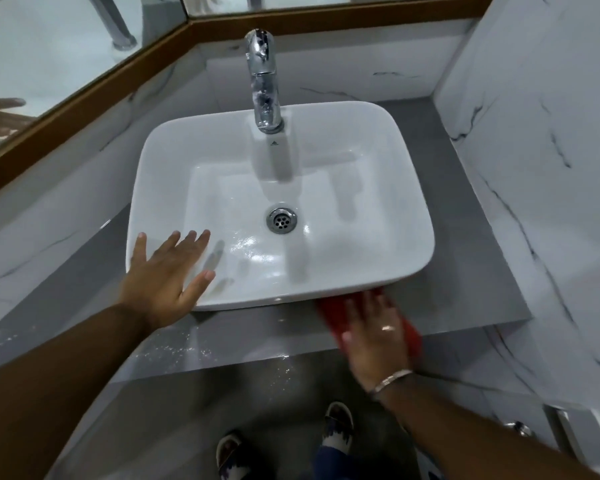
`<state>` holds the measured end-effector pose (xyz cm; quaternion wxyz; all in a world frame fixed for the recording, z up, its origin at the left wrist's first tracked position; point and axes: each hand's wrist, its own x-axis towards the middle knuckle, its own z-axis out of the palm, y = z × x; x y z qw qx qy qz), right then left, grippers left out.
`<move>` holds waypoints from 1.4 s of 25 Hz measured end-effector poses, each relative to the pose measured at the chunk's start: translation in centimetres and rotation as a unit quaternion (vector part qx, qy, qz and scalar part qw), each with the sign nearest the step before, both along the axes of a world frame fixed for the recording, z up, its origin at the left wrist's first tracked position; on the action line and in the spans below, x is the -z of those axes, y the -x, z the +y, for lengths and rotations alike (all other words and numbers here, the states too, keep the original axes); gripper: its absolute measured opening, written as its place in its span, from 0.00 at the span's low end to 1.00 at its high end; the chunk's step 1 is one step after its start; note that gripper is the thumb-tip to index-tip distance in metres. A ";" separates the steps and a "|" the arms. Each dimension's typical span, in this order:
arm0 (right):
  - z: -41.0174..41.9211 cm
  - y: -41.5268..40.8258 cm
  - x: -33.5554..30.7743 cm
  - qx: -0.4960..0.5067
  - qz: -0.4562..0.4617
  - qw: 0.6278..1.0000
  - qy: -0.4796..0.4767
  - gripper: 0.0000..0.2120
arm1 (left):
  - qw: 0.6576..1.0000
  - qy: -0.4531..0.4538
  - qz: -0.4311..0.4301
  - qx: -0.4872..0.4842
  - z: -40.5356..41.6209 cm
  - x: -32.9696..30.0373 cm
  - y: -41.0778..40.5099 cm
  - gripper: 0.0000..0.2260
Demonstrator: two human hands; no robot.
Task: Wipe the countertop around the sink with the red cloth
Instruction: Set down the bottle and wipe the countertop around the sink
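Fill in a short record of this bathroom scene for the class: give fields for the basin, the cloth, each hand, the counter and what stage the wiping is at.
basin: white rectangular ceramic sink with chrome tap, sitting on the counter
cloth: red cloth, flat on the front strip of the counter, under the right hand
left hand: left hand open, spread over the basin's near left corner
right hand: right hand pressing on the cloth, blurred
counter: grey stone countertop; pale specks on its front left part
stage: wiping in front of the basin, right of centre

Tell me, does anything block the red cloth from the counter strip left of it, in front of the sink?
Nothing visible does. The grey countertop strip left of the red cloth is bare apart from small wet specks. The left hand rests on the sink rim.
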<state>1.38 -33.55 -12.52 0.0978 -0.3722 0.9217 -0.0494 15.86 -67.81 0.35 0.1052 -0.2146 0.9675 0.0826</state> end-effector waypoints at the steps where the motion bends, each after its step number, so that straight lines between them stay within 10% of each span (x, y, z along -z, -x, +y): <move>1: -2.5 -3.0 0.5 -0.073 -0.018 0.997 0.016 0.31 | 1.000 0.000 0.002 0.002 0.1 0.0 0.2 0.38; 7: -15.4 -9.1 0.3 -0.227 -0.064 0.970 -0.050 0.34 | 0.999 0.008 0.031 -0.002 -0.3 0.5 -0.5 0.37; 13: -8.8 -7.7 -0.1 -0.269 -0.005 0.961 -0.059 0.30 | 0.997 0.030 0.065 0.008 -0.7 1.1 -1.5 0.35; 17: -13.1 -10.4 -0.4 -0.109 -0.007 0.991 -0.080 0.29 | 0.996 0.060 0.062 -0.034 -5.4 1.9 -11.2 0.36; 23: -17.0 -17.6 -0.5 -0.182 -0.011 0.980 -0.077 0.30 | 0.981 0.129 -0.033 -0.140 -12.0 1.7 -29.2 0.43; 26: -20.3 -20.0 -1.5 -0.093 -0.033 0.993 -0.061 0.29 | 0.962 0.176 -0.001 -0.210 -13.8 -0.1 -33.5 0.45; 35: -29.9 -20.5 -0.1 -0.318 0.011 0.946 -0.056 0.31 | 0.903 0.339 0.164 -0.204 -23.0 -7.8 -35.0 0.49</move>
